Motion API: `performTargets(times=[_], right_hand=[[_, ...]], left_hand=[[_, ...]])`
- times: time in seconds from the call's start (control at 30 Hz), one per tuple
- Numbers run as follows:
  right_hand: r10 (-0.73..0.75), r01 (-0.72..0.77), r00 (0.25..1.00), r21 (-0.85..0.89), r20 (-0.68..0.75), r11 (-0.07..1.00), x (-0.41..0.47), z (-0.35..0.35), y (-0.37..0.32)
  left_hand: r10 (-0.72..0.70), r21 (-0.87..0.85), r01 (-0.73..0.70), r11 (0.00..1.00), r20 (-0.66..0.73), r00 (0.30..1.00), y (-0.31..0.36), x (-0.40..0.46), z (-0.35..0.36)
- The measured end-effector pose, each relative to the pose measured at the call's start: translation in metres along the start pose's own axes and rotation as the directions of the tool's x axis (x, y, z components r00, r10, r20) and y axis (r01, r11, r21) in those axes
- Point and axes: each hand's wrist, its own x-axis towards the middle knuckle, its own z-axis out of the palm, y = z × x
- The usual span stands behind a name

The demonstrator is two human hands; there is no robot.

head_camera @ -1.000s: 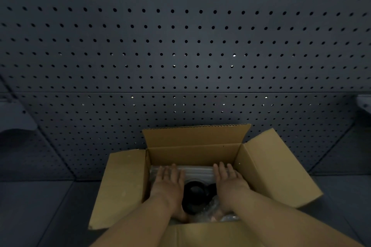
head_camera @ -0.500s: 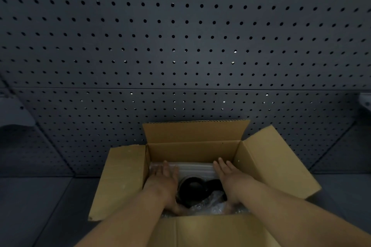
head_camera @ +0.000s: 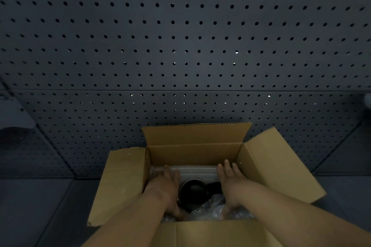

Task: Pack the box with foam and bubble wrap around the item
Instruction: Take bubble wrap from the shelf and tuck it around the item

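Observation:
An open cardboard box [head_camera: 192, 152] stands in front of me with all its flaps spread. Inside lies a round black item [head_camera: 192, 191]. White ribbed foam [head_camera: 198, 171] lines the far side of the box, and clear bubble wrap [head_camera: 212, 206] is bunched on the near side. My left hand [head_camera: 164, 184] lies flat, fingers apart, on the packing to the left of the item. My right hand [head_camera: 231, 183] lies flat the same way to its right. Neither hand grips anything. The box floor is hidden.
A dark pegboard wall [head_camera: 184, 46] rises right behind the box. The box sits on a dark grey surface [head_camera: 40, 206]. Its side flaps [head_camera: 281, 164] stick out left and right, and the near flap [head_camera: 210, 234] lies under my forearms.
Both hands have slid apart from over the item to either side, pressing down the packing. More of the black item and bubble wrap shows between them.

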Motion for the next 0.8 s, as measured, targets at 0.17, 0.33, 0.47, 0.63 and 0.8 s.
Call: performTargets(times=[0.17, 0.33, 0.47, 0.63, 0.8], right_hand=[[0.055, -0.055, 0.996, 0.004, 0.066, 0.998, -0.008, -0.001, -0.005], [0.08, -0.081, 0.992, 0.005, 0.102, 0.997, 0.003, -0.002, -0.006], [0.088, -0.09, 0.992, 0.016, 0.091, 0.996, 0.006, -0.002, -0.006], [0.06, -0.066, 0.995, 0.085, 0.074, 0.994, 0.009, -0.004, -0.003], [0.045, -0.051, 0.997, 0.092, 0.065, 0.994, 0.008, -0.003, -0.001]], left_hand=[[-0.024, 0.005, 0.024, 1.0, 0.008, 1.0, 0.0, -0.003, 0.001], [-0.043, 0.086, 0.045, 0.995, -0.022, 0.999, 0.001, -0.002, 0.005], [-0.03, 0.048, 0.031, 0.998, -0.029, 0.999, 0.001, -0.001, 0.004], [0.011, 0.0, -0.011, 1.0, -0.001, 1.0, 0.002, -0.005, -0.002], [0.026, -0.005, -0.026, 1.0, 0.028, 0.999, 0.004, -0.005, -0.002]])
